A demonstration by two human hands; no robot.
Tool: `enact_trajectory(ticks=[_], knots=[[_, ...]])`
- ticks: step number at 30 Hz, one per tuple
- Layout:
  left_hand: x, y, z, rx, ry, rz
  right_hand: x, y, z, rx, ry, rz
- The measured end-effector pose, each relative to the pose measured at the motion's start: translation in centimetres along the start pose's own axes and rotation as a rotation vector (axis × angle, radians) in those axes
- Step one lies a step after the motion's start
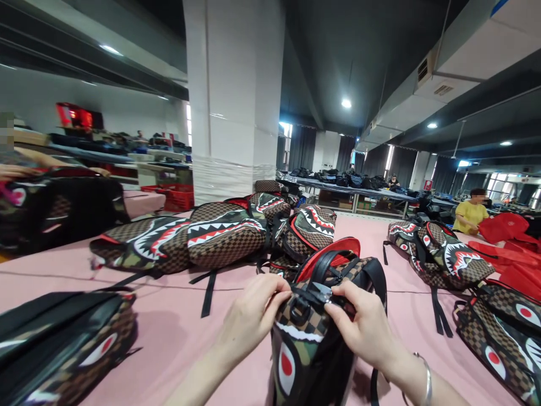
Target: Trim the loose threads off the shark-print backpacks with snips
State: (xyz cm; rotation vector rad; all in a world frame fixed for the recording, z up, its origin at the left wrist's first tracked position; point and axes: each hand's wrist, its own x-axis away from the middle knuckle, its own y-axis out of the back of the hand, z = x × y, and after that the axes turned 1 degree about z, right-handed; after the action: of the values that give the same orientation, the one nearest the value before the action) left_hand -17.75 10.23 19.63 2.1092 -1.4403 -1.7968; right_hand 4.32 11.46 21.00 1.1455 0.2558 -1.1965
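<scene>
A brown checkered backpack (307, 326) with a shark-eye print stands upright on the pink table in front of me, its red-lined top flap raised. My left hand (256, 307) pinches at its upper left edge; whether trim or a thread is between the fingertips is hidden. In my right hand (367, 320) is a small pair of thread snips (323, 290), held between thumb and fingers. Their metal blades point left, over the bag's top beside a black strap loop (301, 310). A black carry handle (327, 265) arches just behind the blades.
Several similar shark-print backpacks (226, 234) lie across the pink table (177, 338), with another bag (71, 338) at near left and more (502, 332) at right. A white pillar (234, 101) rises behind. A co-worker in yellow (471, 213) is near red cloth (507, 227); another person's arms reach over a bag at far left.
</scene>
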Motion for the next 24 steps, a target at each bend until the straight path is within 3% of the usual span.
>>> enact_trajectory(ticks=[5,13,19,22,24], knots=[[0.0,-1.3,-2.2,0.028,0.066,-0.079,0.0,0.9,0.5,0.16,0.054,0.105],[0.1,-2.8,-2.4,0.142,0.192,-0.146,-0.5,0.8,2.1,0.366,0.031,0.215],[0.5,-2.4,-3.3,0.316,0.288,-0.152,-0.9,0.7,2.0,0.406,0.048,0.227],[1.1,-2.2,-2.2,0.612,0.439,-0.307,0.0,0.9,1.5,0.311,0.018,0.149],[2.0,-2.9,-0.2,0.839,0.548,-0.439,0.8,1.1,1.3,0.255,-0.023,0.091]])
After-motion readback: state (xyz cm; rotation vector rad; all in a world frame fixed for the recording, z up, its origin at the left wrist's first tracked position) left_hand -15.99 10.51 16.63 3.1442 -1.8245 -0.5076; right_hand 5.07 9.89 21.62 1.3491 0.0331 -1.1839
